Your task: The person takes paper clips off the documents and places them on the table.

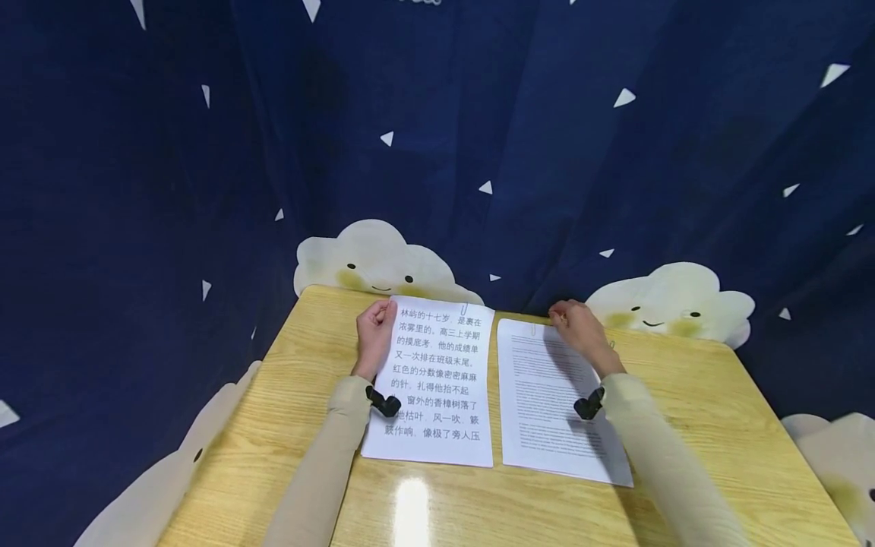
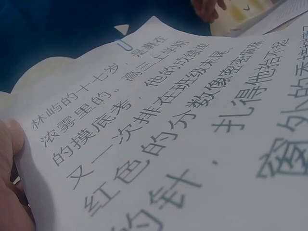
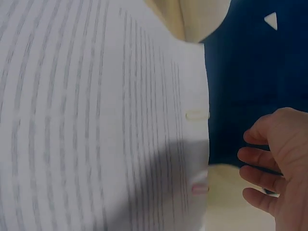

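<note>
My left hand (image 1: 374, 334) pinches the upper left edge of a white sheet (image 1: 437, 380) printed with large Chinese characters. A light blue paper clip (image 2: 125, 44) sits on that sheet's top edge. To its right lies a second white sheet (image 1: 547, 410) with small printed lines. My right hand (image 3: 284, 166) is just past this sheet's top edge, apart from it, fingers loosely bent with nothing visible between them. A yellow paper clip (image 3: 197, 115) and a pink paper clip (image 3: 199, 188) are on that top edge. Another small clip (image 1: 611, 346) shows beside my right wrist.
Both sheets are on a light wooden table (image 1: 301, 365). A dark blue curtain (image 1: 437, 114) with white triangles and smiling clouds hangs behind the table and down its left side. Glare (image 1: 412, 509) shines at the front of the table.
</note>
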`<state>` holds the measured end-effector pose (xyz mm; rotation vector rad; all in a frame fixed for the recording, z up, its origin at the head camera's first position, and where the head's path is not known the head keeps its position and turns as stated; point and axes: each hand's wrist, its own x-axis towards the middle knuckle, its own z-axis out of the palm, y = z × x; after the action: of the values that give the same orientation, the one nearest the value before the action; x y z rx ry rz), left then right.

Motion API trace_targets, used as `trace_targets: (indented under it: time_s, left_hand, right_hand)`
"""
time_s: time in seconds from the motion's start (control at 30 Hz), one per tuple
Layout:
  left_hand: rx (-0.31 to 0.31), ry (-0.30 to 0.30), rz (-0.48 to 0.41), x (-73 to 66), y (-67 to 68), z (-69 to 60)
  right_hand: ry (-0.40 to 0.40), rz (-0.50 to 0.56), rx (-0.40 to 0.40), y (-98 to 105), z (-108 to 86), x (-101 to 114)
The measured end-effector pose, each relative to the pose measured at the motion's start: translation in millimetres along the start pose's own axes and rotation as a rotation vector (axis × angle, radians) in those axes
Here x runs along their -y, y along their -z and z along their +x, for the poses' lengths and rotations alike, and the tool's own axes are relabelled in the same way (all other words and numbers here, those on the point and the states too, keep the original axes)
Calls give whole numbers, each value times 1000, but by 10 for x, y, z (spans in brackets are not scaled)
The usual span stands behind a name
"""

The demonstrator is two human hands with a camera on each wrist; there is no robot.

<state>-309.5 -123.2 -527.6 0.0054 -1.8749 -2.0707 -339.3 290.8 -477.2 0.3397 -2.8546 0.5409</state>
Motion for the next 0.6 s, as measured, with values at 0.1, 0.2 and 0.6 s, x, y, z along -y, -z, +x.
trace_targets:
  time_s: [0.1, 0.2, 0.6]
  left_hand:
    - [4, 3, -6, 7, -7, -8]
    - [11, -1, -16, -4, -11, -13]
    - [22, -7, -42, -13, -19, -10]
  right_hand:
    - [15, 19, -13, -35, 33, 106]
    - [36, 44, -29, -63, 75, 237]
    - [127, 169, -24, -152, 193, 698]
